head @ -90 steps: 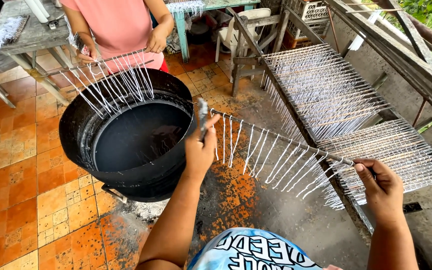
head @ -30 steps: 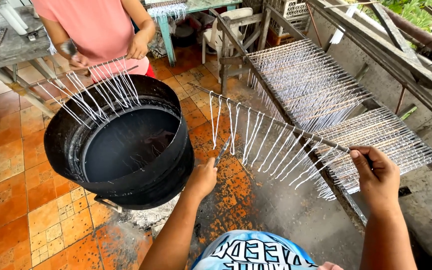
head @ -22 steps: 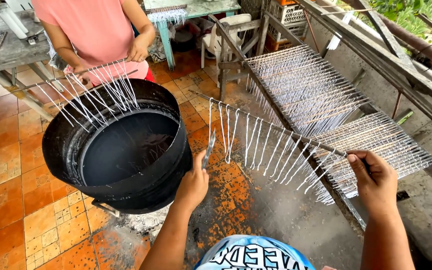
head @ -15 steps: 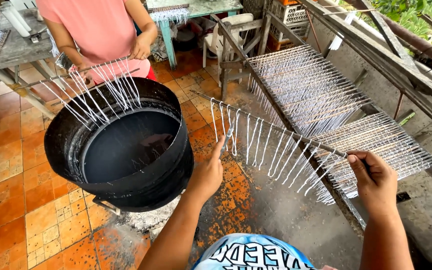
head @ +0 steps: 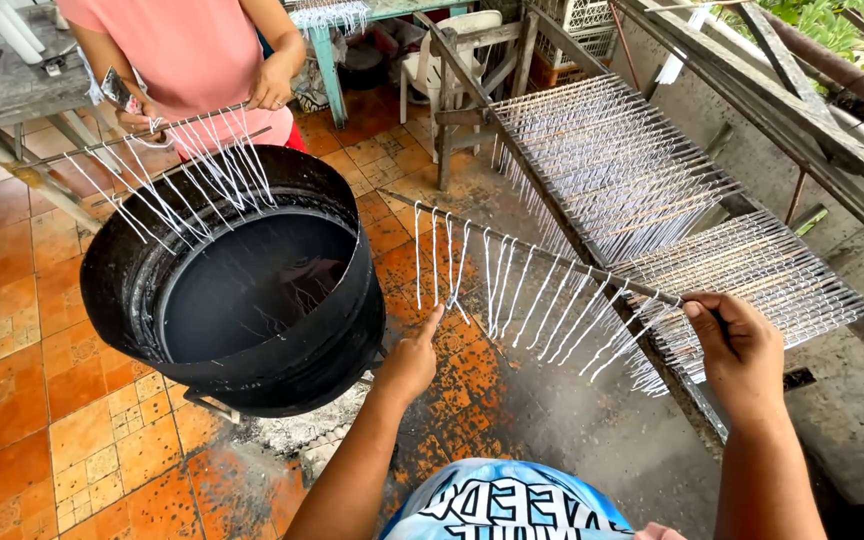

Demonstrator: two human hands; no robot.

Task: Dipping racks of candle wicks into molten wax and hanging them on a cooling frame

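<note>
Rod (head: 542, 255) of white strands slants from right hand (head: 742, 350) toward, seemingly, far-left.

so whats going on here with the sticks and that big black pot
The person wearing the camera holds one end of a thin rod in the right hand, with a row of white wax-coated strings hanging from it. The left hand reaches up to the strings nearest the pot. Beside them sits a wide black pot of dark liquid. Across it, a second person in a pink shirt holds another strung rod over the rim. Many more strung rods lie on the rack at right.
</note>
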